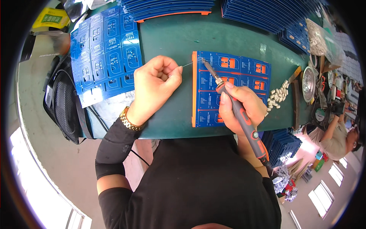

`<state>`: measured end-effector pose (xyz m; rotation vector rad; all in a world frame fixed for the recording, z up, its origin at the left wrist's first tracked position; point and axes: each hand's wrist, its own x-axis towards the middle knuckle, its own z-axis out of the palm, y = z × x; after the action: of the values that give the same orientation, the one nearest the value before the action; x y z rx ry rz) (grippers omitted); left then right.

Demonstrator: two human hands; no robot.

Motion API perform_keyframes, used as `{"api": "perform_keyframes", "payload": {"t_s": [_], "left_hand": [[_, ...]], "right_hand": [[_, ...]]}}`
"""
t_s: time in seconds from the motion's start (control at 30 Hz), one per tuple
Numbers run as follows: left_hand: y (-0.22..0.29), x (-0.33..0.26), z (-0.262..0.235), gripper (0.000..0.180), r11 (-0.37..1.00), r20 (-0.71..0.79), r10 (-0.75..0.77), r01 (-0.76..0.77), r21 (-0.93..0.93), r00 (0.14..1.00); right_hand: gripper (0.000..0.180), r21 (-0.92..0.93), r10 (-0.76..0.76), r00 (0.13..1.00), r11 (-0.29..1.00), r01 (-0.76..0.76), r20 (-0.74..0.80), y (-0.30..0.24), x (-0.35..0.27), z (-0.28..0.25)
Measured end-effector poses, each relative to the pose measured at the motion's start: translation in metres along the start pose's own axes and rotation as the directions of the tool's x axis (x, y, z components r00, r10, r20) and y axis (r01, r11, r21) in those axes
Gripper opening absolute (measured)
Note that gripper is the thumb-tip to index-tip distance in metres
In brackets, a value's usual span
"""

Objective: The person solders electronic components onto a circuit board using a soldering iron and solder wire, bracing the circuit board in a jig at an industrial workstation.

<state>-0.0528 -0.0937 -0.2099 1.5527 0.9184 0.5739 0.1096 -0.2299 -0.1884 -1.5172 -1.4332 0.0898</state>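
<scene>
A blue circuit board panel point(205, 84) with orange showing through its cutouts and along its left edge lies in front of me. My right hand point(244, 107) grips a grey and orange soldering iron point(241, 114), its tip touching or just over the panel's upper left part. Left of the panel, my left hand point(158, 78) is closed, pinching a thin strand of solder wire point(187, 65) between thumb and forefinger. The wire runs across to the iron's tip. Whether tip and wire meet the board's pads is too small to tell.
Another blue board panel point(106, 53) lies at the left. Stacks of blue boards point(167, 9) stand at the back. Small white connectors point(277, 94) are heaped right of the panel, near a round metal dish point(308, 84). A black mesh bag point(66, 103) hangs at the left edge. Another person point(335, 137) sits far right.
</scene>
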Motion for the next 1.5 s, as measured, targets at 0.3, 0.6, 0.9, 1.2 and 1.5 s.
{"api": "perform_keyframes", "payload": {"t_s": [0.3,0.6,0.9,1.2,1.5], "left_hand": [[0.000,-0.002,0.001,0.008,0.998,0.019,0.007,-0.009,0.066,1.000],[0.001,0.001,0.003,0.008,0.985,0.028,0.080,-0.084,0.148,0.996],[0.000,-0.005,0.002,0.010,0.982,0.052,0.083,-0.091,0.165,0.995],[0.008,-0.004,-0.008,0.014,0.934,0.192,0.256,-0.293,0.203,0.948],[0.006,-0.004,-0.006,0.015,0.952,0.187,0.215,-0.249,0.178,0.958]], "right_hand": [[0.024,-0.006,0.015,1.000,1.000,-0.015,0.006,-0.003,-0.001,0.000],[0.025,-0.004,0.003,1.000,1.000,-0.003,-0.009,-0.006,0.002,0.000],[0.027,-0.023,-0.050,0.998,0.999,0.049,-0.040,-0.002,-0.007,0.000],[0.032,-0.007,-0.083,0.997,0.997,0.083,-0.009,-0.013,-0.020,-0.021],[0.031,0.013,-0.046,0.999,0.999,0.046,-0.023,-0.010,-0.027,-0.013]]}}
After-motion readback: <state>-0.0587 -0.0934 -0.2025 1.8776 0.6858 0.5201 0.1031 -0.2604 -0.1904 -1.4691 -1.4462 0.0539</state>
